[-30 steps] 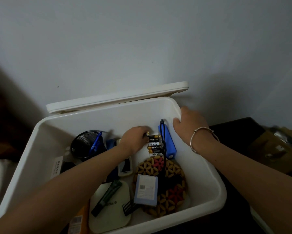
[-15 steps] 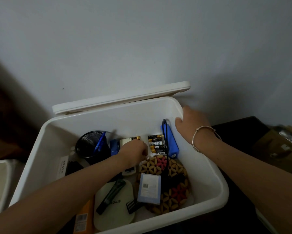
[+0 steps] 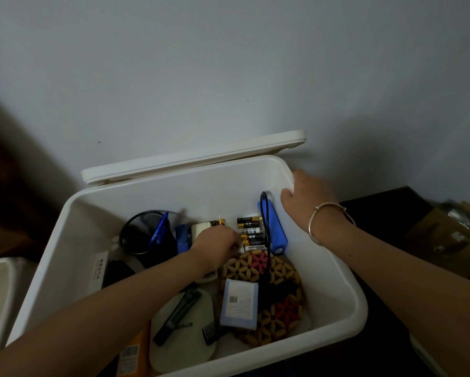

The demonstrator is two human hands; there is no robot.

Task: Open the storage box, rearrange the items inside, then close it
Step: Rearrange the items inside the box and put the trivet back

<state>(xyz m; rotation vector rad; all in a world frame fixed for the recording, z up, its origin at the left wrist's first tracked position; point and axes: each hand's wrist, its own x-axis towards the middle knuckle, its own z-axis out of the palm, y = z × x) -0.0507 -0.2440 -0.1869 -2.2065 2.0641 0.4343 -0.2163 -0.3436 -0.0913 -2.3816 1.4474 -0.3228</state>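
Note:
The white storage box (image 3: 337,270) stands open, its lid (image 3: 195,156) tipped back against the wall. My left hand (image 3: 217,248) reaches inside, its curled fingers pinching a battery at the left edge of the row of batteries (image 3: 251,235); the fingertips are partly hidden. One loose battery (image 3: 218,222) lies just beyond the hand, on a white device (image 3: 199,228). My right hand (image 3: 307,197), a bracelet on its wrist, grips the box's far right rim. A blue power bank (image 3: 276,229) with a black cable leans on the right wall.
Also in the box are a black mesh pen cup (image 3: 144,232) holding a blue pen, a blue stapler (image 3: 182,238), a flower-pattern woven mat (image 3: 280,270), a pale blue packet (image 3: 239,303), a black comb (image 3: 212,331) and a cream oval case (image 3: 185,341). Cardboard boxes (image 3: 443,238) sit right.
My left hand carried one battery leftward from the row and left it beside the white device, then came back to the row. My right hand stayed on the rim.

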